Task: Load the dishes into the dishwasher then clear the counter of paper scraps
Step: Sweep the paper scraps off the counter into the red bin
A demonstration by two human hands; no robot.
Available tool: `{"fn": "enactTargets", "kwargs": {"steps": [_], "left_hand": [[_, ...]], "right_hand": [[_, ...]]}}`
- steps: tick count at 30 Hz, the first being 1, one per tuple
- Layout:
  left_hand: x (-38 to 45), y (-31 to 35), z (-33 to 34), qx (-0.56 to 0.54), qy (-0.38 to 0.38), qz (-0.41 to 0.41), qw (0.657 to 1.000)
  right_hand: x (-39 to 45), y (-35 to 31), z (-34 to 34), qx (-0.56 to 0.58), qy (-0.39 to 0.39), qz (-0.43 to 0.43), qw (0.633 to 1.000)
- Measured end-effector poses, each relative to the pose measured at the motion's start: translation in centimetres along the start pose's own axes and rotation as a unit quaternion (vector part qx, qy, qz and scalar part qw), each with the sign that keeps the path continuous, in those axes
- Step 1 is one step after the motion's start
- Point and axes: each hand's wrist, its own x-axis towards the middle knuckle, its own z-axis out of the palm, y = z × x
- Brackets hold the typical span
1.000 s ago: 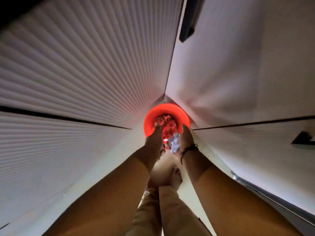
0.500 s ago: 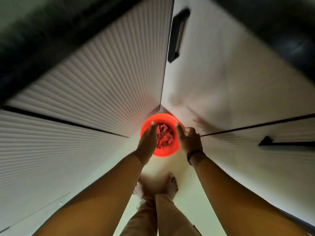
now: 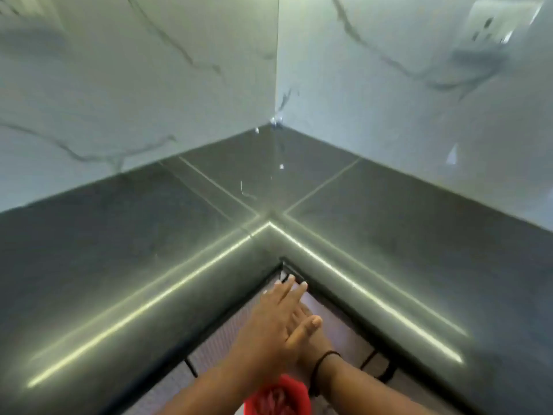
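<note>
My left hand point(image 3: 270, 320) lies flat, fingers straight, over my right hand point(image 3: 311, 333), both empty, below the dark grey glossy corner worktop point(image 3: 149, 235). The round red plastic bin point(image 3: 276, 398) of paper scraps sits beneath my wrists.

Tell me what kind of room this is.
Most likely a home kitchen: a dark L-shaped countertop meets in a corner under marble-look wall panels, with a wall socket above and cabinet fronts below the edge.
</note>
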Motion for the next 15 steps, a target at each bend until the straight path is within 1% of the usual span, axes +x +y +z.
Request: {"fn": "enactTargets", "kwargs": {"steps": [1, 2, 3, 4, 5, 6, 7, 9, 11, 15], "left_hand": [[0.8, 0.1, -1.8, 0.030, 0.019, 0.009, 0.999], [1.5, -0.1, -3.2, 0.059, 0.039, 0.014, 0.997], [2.1, -0.4, -4.7, 0.081, 0.056, 0.015, 0.995], [2.6, -0.8, -6.0, 0.098, 0.070, 0.013, 0.993], [3.3, -1.5, -6.9, 0.118, 0.076, 0.000, 0.990], [4.1, -2.2, -7.6, 0.138, 0.078, -0.016, 0.987], [4.9, -3.0, -8.0, 0.162, 0.073, -0.036, 0.984], [6.9, -4.7, -8.6, 0.207, 0.046, -0.077, 0.974], [9.3, -6.2, -8.5, 0.240, 0.012, -0.112, 0.964], [13.8, -8.4, -7.7, 0.268, -0.048, -0.171, 0.947]], "right_hand": [[0.1, -2.1, -1.4, -0.136, -0.001, -0.089, 0.987], [0.2, -4.4, -2.8, -0.155, -0.006, -0.156, 0.976], [1.1, -5.2, -3.6, -0.193, -0.013, -0.239, 0.952], [1.5, -7.2, -5.6, -0.240, 0.001, -0.276, 0.931], [2.0, -9.0, -7.4, -0.262, 0.038, -0.316, 0.911], [2.0, -10.2, -9.4, -0.270, 0.064, -0.310, 0.909], [2.9, -10.0, -10.0, -0.276, 0.066, -0.299, 0.911], [5.0, -9.6, -11.6, -0.273, 0.031, -0.245, 0.930], [8.0, -8.9, -12.6, -0.290, 0.016, -0.221, 0.931], [13.9, -7.5, -13.8, -0.315, -0.002, -0.199, 0.928]]}}
